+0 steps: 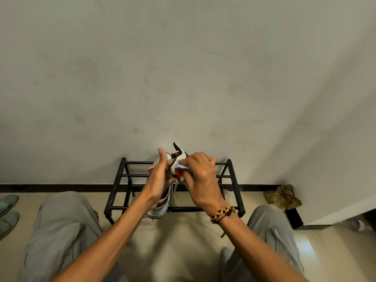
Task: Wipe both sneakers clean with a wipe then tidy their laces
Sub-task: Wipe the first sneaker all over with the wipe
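Note:
A white, red and black sneaker (160, 208) is held up in front of me, above a black metal shoe rack (118, 180). My left hand (160, 180) grips the sneaker from its left side, thumb pointing up. My right hand (200, 176) pinches a pale blue wipe (181, 165) and presses it against the red and white upper part of the shoe. A black lace or pull tab (176, 147) sticks up above the hands. Much of the sneaker is hidden behind both hands. I see no second sneaker.
The rack stands against a plain wall with a dark skirting board (50, 187). My knees in grey trousers (61, 231) flank it. Green slippers (8, 212) lie at the far left. A crumpled brown cloth (281, 197) sits by the corner at the right.

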